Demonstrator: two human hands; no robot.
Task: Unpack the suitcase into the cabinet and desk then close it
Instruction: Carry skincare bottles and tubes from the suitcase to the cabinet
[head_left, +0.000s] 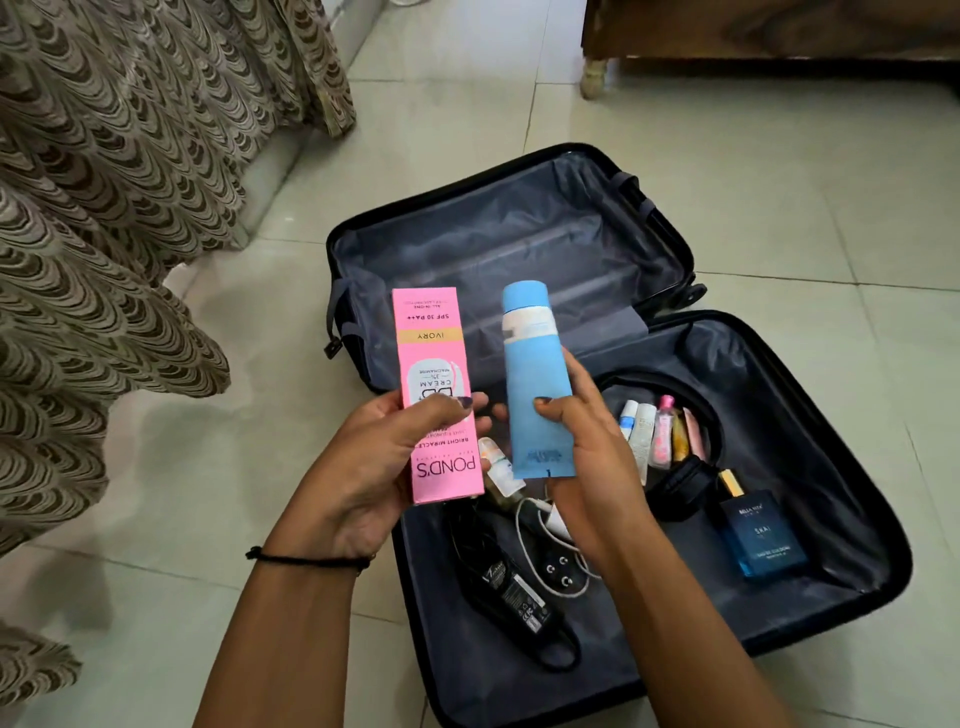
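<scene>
So on my feed the suitcase (810, 395) is lying wide open on the tile floor (727, 182), both halves flat and the dark lining showing. Both hands are up over the near half. The left hand (384, 467) has its fingers and thumb wrapped round a pink box (434, 364), held upright with the print upside down to me. The right hand (592, 457) is pinching a blue tube (535, 384) near its flat end, cap pointing away. The box and tube sit side by side, close but not touching as far as I can tell. Down in the near half there's a black pouch (680, 491) with a row of little bottles (661, 434) poking out of it, and a blue perfume bottle (761, 540) lying just beside the pouch. Closer to me there's a black charger (519, 592) and a white cable (524, 525) tangled next to it. A small bottle (496, 465) peeks out under the hands, mostly hidden. A patterned curtain (104, 208) hangs on the left, some wooden furniture (753, 31) is at top right, and there's a black thread (306, 560) on the left wrist.
</scene>
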